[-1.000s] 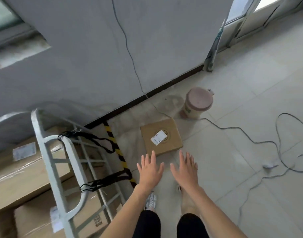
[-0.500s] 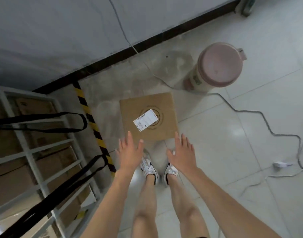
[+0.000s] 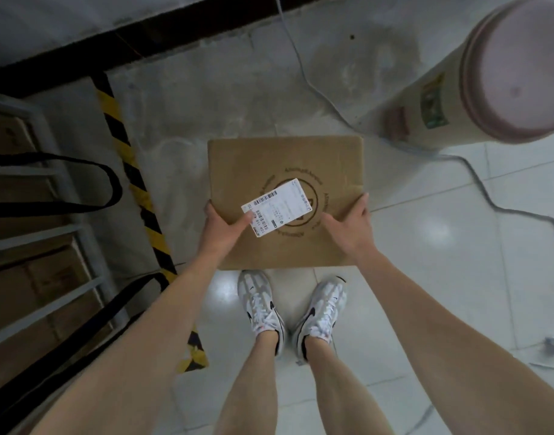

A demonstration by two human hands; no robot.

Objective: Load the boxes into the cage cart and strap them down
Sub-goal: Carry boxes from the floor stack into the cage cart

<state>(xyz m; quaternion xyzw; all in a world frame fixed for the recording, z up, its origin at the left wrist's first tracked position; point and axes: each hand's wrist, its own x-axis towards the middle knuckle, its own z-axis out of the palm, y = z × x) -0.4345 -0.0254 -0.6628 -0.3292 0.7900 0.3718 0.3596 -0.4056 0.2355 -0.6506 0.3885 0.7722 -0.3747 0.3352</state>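
A flat square cardboard box (image 3: 285,171) with a white shipping label and a round printed logo lies in front of my feet. My left hand (image 3: 222,229) grips its left edge, thumb on top near the label. My right hand (image 3: 347,222) grips its right edge, thumb on the top face. At the left stands the grey metal cage cart (image 3: 81,233), with brown boxes (image 3: 21,293) stacked inside behind its bars. Black straps (image 3: 110,183) hang in loops on the cart's side.
A tall cream bucket with a pink lid (image 3: 501,76) stands close at the upper right of the box. A grey cable (image 3: 476,180) snakes over the white tiled floor. Yellow-black hazard tape (image 3: 134,183) runs along the floor beside the cart. A grey wall with a dark skirting lies ahead.
I have bent down close to the floor. Both hands, open above the box before, have closed on its left and right edges.
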